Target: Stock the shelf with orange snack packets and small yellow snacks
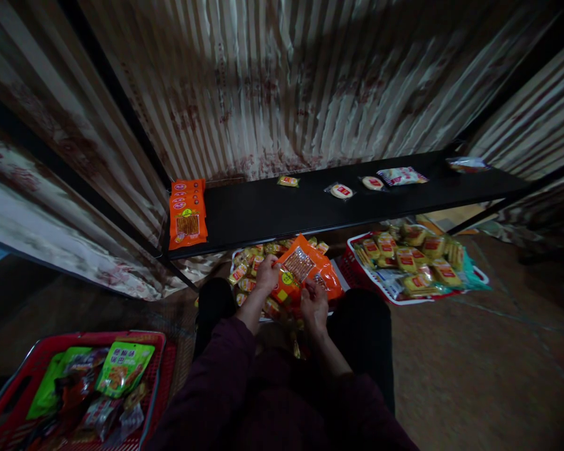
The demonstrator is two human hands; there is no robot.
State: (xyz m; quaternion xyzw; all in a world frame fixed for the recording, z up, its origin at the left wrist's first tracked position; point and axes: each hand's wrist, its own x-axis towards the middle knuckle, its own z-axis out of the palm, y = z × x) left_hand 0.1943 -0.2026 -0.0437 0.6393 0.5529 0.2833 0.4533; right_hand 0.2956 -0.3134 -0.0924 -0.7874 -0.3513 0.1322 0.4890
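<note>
Between my two hands is an orange snack bag with a clear window showing brown sticks inside. My left hand is closed on the bag's left edge. Fingers of my right hand are curled at its lower right side, where another orange bag lies beside or beneath it. Under the bags, a basket of small yellow-wrapped snacks sits between my knees. Several overlapping orange snack bags lie in a row at the shelf's left end.
A black shelf runs across in front, with a few small wrapped snacks and a white packet on it. At right stands a red and white basket of wrapped biscuits. A red basket with green bags is at lower left.
</note>
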